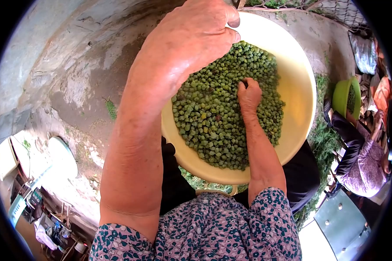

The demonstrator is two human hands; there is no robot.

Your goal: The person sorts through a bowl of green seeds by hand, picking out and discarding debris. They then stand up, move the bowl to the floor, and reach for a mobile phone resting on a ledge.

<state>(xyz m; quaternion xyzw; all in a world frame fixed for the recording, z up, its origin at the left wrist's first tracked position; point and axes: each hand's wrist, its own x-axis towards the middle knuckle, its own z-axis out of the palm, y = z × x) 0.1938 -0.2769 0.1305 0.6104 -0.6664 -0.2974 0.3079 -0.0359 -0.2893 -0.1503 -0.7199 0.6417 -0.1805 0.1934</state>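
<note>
The basin (298, 87) is set before the person, its near edge placed over the legs (302, 174). Inside, the fruit (213, 126) is spread from the far edge to the near one and massed toward the left. The right hand (250, 93) is placed over the fruit, right of the basin's middle; the left hand (200, 35) is held at the far left edge. Greenery (322, 139) is strewn to the basin's right, and farther right a second basin (340, 95) is placed beside a co-worker (363, 167). Mesh (342, 11) is stretched beyond the far right edge.
</note>
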